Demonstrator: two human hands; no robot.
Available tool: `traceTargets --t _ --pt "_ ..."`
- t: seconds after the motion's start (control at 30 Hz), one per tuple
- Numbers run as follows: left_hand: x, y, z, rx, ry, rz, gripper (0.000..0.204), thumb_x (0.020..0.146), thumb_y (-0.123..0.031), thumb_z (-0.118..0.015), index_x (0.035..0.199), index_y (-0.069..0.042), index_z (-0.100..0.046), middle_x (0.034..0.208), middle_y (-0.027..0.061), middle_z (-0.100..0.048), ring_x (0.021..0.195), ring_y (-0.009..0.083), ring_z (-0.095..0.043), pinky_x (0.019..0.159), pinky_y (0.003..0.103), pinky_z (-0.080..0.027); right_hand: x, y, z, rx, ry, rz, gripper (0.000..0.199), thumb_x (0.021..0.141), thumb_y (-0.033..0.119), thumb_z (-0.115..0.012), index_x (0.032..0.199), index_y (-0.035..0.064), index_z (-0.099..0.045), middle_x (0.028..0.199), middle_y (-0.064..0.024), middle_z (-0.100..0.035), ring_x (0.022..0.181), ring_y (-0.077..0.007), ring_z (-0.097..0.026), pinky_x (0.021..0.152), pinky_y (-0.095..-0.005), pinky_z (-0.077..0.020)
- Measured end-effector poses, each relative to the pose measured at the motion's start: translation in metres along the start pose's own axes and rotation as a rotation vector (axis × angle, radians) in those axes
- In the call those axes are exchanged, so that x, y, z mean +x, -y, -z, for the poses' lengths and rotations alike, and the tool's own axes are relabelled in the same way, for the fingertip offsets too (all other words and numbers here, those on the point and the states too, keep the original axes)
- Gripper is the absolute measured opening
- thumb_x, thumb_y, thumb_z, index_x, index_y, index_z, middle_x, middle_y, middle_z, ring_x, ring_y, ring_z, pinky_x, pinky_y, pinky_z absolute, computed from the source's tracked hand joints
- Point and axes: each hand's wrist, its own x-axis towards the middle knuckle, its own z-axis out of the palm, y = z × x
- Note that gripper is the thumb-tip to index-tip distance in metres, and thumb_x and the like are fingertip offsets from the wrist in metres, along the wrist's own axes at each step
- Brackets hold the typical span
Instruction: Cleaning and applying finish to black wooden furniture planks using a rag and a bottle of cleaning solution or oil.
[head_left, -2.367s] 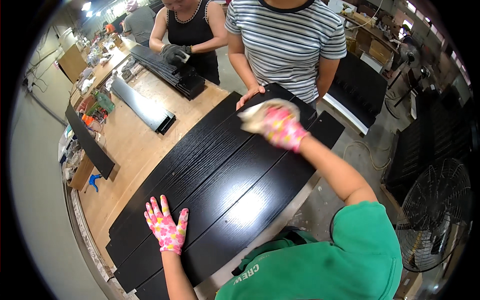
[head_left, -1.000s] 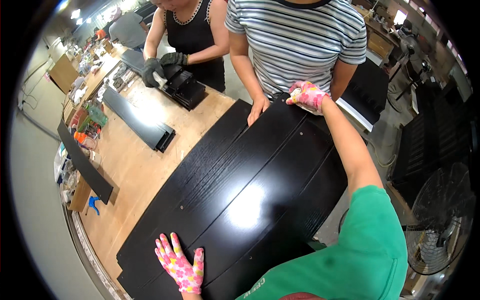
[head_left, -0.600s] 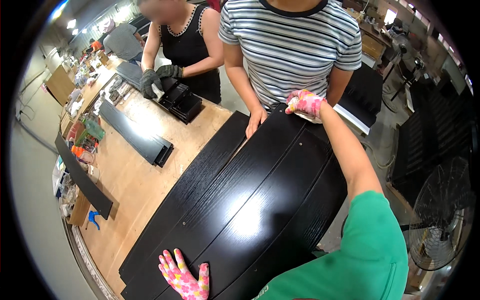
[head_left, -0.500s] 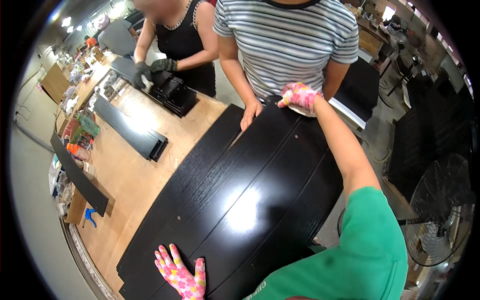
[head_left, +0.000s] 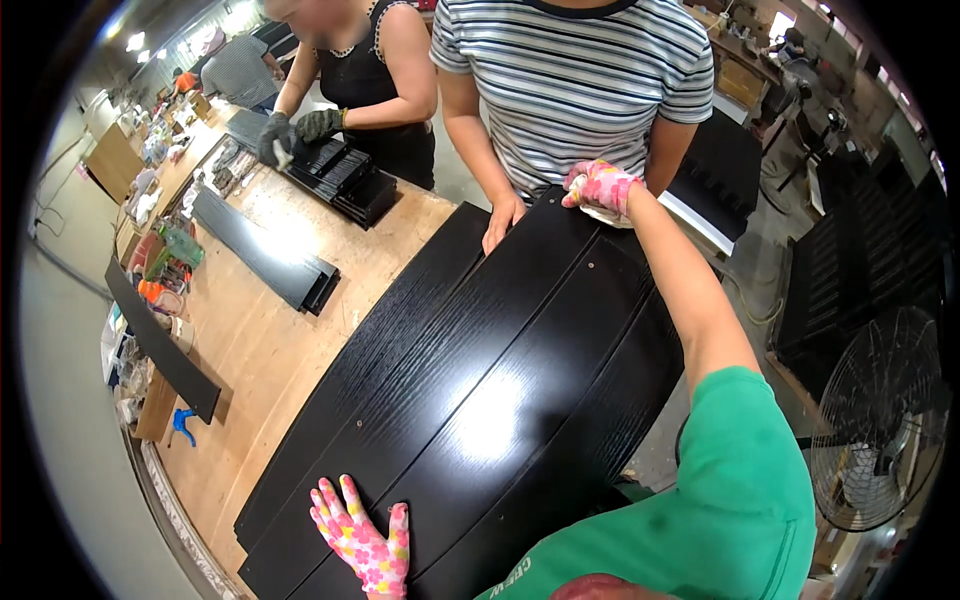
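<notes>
A large black panel of grooved boards point(head_left: 400, 400) lies in front of me, its surface shining in the middle. My left hand point(head_left: 368, 545), in a pink floral glove, rests flat on its near end with fingers spread. My right arm reaches across to the far edge. There my right hand point(head_left: 603, 190), gloved alike, is closed on a whitish cloth point(head_left: 608, 217) pressed to the panel's far right corner. Beside it, a co-worker's bare hand point(head_left: 503, 222) touches the panel's far end near a gap between two boards.
Black slats point(head_left: 270, 255) lie on the wooden table point(head_left: 260, 370) at left, near a blue spray trigger point(head_left: 182, 427) and a leaning dark board point(head_left: 160, 345). Another person's dark-gloved hand point(head_left: 320, 124) works at stacked black parts point(head_left: 350, 185). A floor fan point(head_left: 868, 430) stands at right.
My left hand sits slightly farther up the panel in view. My right hand's fingers are curled more tightly over the cloth. The gloved co-worker's hands have shifted a little left.
</notes>
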Motion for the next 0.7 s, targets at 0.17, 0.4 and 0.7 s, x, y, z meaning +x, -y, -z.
traceTargets --t 0.17,0.4,0.7 --pt "-0.001 -0.003 0.002 -0.005 -0.020 -0.001 0.075 0.083 -0.041 -0.063 0.144 -0.005 -0.037 0.154 0.0173 -0.025 0.144 0.0360 -0.018 0.117 0.050 -0.010 0.006 -0.008 -0.001 0.028 -0.006 0.077 0.047 0.065 0.024 -0.083 0.105 0.0041 -0.067 0.097 -0.0089 -0.069 0.094 -0.0214 -0.063 0.083 -0.0330 -0.0486" --pt "-0.001 -0.003 0.003 0.006 0.006 0.019 0.076 0.084 -0.046 -0.061 0.144 -0.006 -0.037 0.154 0.0180 -0.026 0.144 0.0356 -0.018 0.117 0.050 -0.010 -0.007 0.011 -0.015 0.007 -0.154 -0.044 0.048 0.069 0.033 -0.082 0.103 0.0037 -0.067 0.099 -0.0087 -0.069 0.092 -0.0217 -0.064 0.083 -0.0336 -0.0490" --pt "-0.002 -0.002 0.004 0.019 -0.025 -0.002 0.075 0.085 -0.045 -0.061 0.144 -0.006 -0.037 0.154 0.0180 -0.026 0.143 0.0358 -0.019 0.117 0.050 -0.010 -0.028 0.034 -0.002 -0.200 -0.085 -0.080 0.055 0.065 0.037 -0.084 0.109 0.0092 -0.066 0.105 -0.0064 -0.068 0.100 -0.0232 -0.062 0.087 -0.0351 -0.0475"
